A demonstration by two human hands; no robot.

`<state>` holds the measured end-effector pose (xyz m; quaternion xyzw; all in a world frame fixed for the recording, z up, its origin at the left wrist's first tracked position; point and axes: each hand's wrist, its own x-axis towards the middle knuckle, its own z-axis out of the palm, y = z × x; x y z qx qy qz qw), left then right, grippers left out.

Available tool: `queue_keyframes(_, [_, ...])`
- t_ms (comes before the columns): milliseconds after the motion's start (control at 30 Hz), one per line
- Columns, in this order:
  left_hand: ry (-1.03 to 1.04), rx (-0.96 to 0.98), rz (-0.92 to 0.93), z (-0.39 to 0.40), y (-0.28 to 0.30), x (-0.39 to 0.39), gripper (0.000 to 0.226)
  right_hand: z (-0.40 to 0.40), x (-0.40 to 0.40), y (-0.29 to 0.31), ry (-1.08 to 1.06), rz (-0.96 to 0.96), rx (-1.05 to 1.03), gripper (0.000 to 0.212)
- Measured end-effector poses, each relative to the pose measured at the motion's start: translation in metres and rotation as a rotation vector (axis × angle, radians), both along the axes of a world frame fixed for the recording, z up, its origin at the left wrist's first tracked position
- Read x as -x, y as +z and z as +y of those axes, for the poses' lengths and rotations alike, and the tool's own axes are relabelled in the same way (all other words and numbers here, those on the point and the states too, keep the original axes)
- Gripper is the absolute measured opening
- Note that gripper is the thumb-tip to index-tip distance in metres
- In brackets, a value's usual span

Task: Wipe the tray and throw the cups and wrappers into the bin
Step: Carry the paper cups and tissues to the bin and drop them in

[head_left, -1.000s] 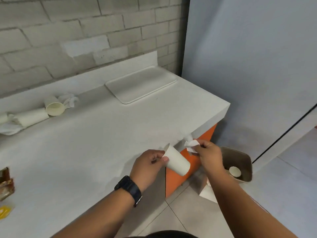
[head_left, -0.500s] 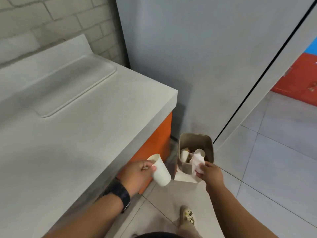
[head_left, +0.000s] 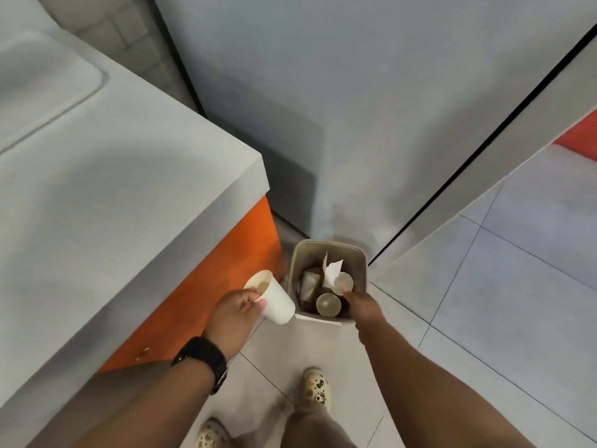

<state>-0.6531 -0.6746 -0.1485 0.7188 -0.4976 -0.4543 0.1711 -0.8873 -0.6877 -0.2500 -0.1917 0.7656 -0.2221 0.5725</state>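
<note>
My left hand [head_left: 235, 315] grips a white paper cup [head_left: 274, 299] by its rim, tilted, just left of the beige bin [head_left: 329, 244] on the floor. My right hand [head_left: 363, 307] hangs over the bin's near right corner with its fingers pointing down and nothing held; one fingertip is at a small cup [head_left: 343, 281] inside. A white crumpled wrapper [head_left: 332, 270] lies in the bin with another cup [head_left: 328, 303] and other rubbish. The grey tray [head_left: 42, 92] lies on the counter at the upper left.
The grey counter [head_left: 145, 195] with an orange side panel [head_left: 226, 276] stands to the left of the bin. A grey wall [head_left: 355, 108] rises right behind the bin. My feet in patterned clogs [head_left: 318, 388] stand on the tiled floor.
I have turned from the counter and come close to the bin. My right hand has let go of the white wrapper, which now lies in the bin. The left hand still holds the cup.
</note>
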Motion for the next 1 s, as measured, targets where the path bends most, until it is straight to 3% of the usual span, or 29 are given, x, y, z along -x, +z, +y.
queue_keyframes(33, [-0.019, -0.003, -0.013, -0.007, -0.004, 0.008, 0.007, 0.006, 0.004, -0.001, -0.018, -0.018, -0.011, 0.014])
queue_keyframes(200, [-0.183, -0.126, 0.149, -0.032, -0.027, 0.039, 0.048, 0.033, 0.023, -0.013, -0.007, -0.055, -0.032, 0.009])
queue_keyframes(367, [-0.212, -0.153, 0.019, -0.024, -0.020, 0.035, 0.069, 0.025, 0.025, 0.003, 0.096, -0.008, 0.027, 0.014])
queue_keyframes(533, [-0.167, -0.159, -0.068, -0.006, 0.004, 0.002, 0.070, 0.005, 0.006, 0.027, 0.109, -0.063, 0.068, 0.014])
queue_keyframes(700, [0.014, -0.144, -0.062, 0.014, 0.042, -0.031, 0.067, -0.011, -0.030, 0.061, 0.199, -0.156, 0.137, 0.012])
queue_keyframes(1000, [0.228, 0.014, 0.122, 0.066, 0.098, -0.084, 0.025, -0.007, -0.127, 0.148, 0.502, -0.292, 0.427, 0.010])
